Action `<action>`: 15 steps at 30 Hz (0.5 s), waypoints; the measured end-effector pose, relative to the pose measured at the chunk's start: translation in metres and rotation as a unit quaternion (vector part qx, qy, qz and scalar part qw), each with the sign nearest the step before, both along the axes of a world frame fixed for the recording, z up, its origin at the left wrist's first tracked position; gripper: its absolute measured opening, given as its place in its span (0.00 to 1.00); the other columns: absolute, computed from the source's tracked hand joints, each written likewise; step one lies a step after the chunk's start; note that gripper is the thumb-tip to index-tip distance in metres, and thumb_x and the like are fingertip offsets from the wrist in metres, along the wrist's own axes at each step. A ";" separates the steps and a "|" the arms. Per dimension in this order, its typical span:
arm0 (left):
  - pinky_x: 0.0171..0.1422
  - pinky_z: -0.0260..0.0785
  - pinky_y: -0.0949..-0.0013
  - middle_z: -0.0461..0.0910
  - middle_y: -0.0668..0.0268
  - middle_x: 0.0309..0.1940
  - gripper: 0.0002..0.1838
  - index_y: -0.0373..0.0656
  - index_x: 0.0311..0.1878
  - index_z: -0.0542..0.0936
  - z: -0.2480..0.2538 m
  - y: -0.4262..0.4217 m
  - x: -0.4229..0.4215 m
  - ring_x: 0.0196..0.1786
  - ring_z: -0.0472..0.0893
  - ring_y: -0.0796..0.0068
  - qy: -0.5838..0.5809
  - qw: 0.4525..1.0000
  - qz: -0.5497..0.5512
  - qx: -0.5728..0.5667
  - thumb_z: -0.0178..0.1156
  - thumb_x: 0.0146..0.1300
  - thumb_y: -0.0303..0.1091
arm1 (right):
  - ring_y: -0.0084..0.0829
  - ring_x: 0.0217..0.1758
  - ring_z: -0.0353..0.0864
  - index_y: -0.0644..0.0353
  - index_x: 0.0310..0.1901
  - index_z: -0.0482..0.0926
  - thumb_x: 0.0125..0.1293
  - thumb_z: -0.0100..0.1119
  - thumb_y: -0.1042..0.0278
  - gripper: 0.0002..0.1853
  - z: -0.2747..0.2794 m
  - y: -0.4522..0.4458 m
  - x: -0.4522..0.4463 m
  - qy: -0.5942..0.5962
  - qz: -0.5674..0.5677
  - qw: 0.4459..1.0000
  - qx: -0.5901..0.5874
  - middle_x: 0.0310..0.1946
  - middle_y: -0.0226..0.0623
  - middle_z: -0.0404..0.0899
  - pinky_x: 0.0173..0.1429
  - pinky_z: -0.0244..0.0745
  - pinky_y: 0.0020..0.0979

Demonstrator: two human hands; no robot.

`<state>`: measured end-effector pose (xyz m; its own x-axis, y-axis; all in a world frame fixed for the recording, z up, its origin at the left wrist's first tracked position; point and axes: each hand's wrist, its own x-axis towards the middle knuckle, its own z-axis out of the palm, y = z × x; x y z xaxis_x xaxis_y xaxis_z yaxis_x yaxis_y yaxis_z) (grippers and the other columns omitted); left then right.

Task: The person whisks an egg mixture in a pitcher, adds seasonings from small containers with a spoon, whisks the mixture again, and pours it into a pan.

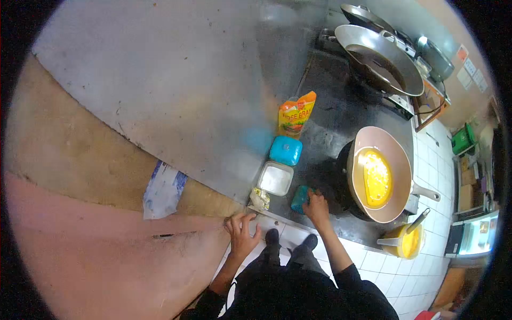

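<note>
My right hand (316, 207) is closed on a small teal container (300, 199) on the dark metal counter. Near the counter's corner, by the wall, my left hand (242, 232) has its fingers apart and holds nothing. Left of the teal container stand an open white container (276, 178) and a crumpled yellow-white packet (260, 199). Behind them are a blue-lidded container (286, 151) and an orange-yellow pouch (296, 114). A pink pan (403, 160) with yellow liquid egg (376, 178) sits to the right of my right hand.
A large wok (410, 72) with dark liquid stands at the back right. A pitcher of yellow liquid (393, 241) with a utensil handle is at the front right edge. A blue-white plastic bag (164, 192) lies at left. White floor tiles (397, 274) show below.
</note>
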<state>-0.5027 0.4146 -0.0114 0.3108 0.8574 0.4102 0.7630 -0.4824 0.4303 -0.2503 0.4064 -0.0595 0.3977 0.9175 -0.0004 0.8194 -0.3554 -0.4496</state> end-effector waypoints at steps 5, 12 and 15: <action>0.51 0.57 0.54 0.66 0.60 0.42 0.17 0.48 0.42 0.75 -0.003 0.002 -0.010 0.45 0.67 0.59 -0.049 0.999 -0.011 0.009 0.63 0.45 0.31 | 0.51 0.40 0.77 0.60 0.39 0.75 0.49 0.57 0.69 0.13 0.018 0.026 -0.015 -0.050 0.055 0.988 0.137 0.39 0.53 0.74 0.41 0.75 0.45; 0.48 0.62 0.58 0.67 0.58 0.41 0.16 0.45 0.40 0.76 0.008 -0.005 -0.016 0.45 0.69 0.59 -0.100 0.995 -0.006 -0.009 0.63 0.44 0.27 | 0.46 0.31 0.78 0.56 0.29 0.79 0.50 0.53 0.71 0.06 0.011 0.105 -0.043 -0.083 0.201 0.976 0.005 0.26 0.45 0.77 0.35 0.74 0.43; 0.45 0.65 0.62 0.67 0.57 0.39 0.16 0.42 0.39 0.75 0.011 -0.013 -0.028 0.45 0.68 0.58 -0.117 0.993 -0.001 -0.026 0.62 0.44 0.23 | 0.45 0.28 0.79 0.57 0.27 0.79 0.47 0.53 0.72 0.06 -0.012 0.123 -0.039 -0.145 0.292 0.945 0.035 0.25 0.46 0.78 0.32 0.74 0.41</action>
<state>-0.5305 0.4014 -0.0002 0.2148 0.8783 0.4270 0.6380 -0.4573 0.6196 -0.2897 0.5290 -0.0714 -0.2015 0.9745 0.0988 0.9590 0.2168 -0.1826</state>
